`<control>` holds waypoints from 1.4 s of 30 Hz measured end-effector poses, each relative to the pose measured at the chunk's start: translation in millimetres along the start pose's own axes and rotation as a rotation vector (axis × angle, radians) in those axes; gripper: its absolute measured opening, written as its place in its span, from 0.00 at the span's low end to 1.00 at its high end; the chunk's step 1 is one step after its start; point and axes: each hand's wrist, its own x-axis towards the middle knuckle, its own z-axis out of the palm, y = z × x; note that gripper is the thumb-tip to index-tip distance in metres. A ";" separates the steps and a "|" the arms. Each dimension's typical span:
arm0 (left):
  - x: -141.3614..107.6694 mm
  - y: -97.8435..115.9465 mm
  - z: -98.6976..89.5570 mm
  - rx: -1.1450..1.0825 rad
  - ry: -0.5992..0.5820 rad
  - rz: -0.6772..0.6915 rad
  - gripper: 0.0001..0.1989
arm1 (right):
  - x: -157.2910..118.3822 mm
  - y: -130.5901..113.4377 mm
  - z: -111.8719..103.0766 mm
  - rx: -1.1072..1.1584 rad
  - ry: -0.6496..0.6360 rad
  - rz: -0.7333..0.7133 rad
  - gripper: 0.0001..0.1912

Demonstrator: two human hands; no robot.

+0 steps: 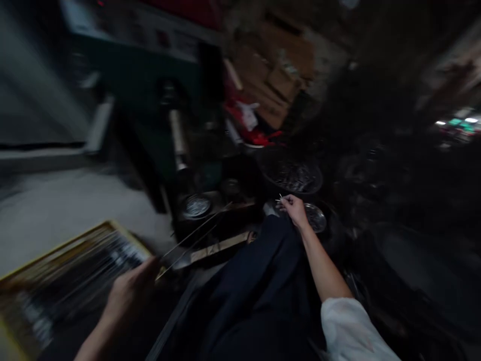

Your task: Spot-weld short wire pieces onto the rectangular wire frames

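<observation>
My left hand [130, 288], blurred by motion, is closed around long thin metal rods [195, 231] that point forward and to the right. It is over the edge of a yellow crate [108, 224] holding many dark, thin rods. My right hand [293, 208] is above my right knee, its fingertips pinched on a small thin metal pin [278, 200]. Just beyond that hand is a round shiny dish [317, 219]. A wide dark basin [319, 183] with a heap of small metal pieces stands farther off.
Ahead, a small round bowl [197, 206] of shiny pieces stands by a machine with a pale handle [177, 133]. A light wooden strip [220, 246] lies before it. Cardboard boxes [270, 85] and a red bag [259, 136] are at the back. The right side is dark.
</observation>
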 end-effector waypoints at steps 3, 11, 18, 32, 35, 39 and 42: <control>-27.7 -5.9 -10.2 -0.024 0.048 -0.085 0.16 | -23.5 -33.6 85.9 0.416 -0.203 -0.007 0.17; -45.7 -3.4 -24.4 -0.079 0.140 -0.119 0.14 | -63.2 -82.6 233.4 0.791 -0.414 0.308 0.20; -50.8 -10.8 -16.9 -0.102 0.167 -0.165 0.12 | -68.4 -95.3 262.0 0.922 -0.385 0.353 0.15; -47.5 -7.3 -6.1 -0.109 0.216 -0.133 0.08 | -55.0 -104.0 266.1 0.941 -0.382 0.344 0.13; -45.8 -6.7 -5.5 -0.113 0.220 -0.120 0.09 | -52.4 -105.8 266.6 0.936 -0.384 0.341 0.13; -42.1 -4.1 -6.6 -0.128 0.212 -0.131 0.08 | -48.8 -108.8 265.5 0.924 -0.381 0.325 0.13; -38.4 -1.0 -8.3 -0.148 0.198 -0.147 0.09 | -46.5 -110.8 264.0 0.921 -0.367 0.313 0.13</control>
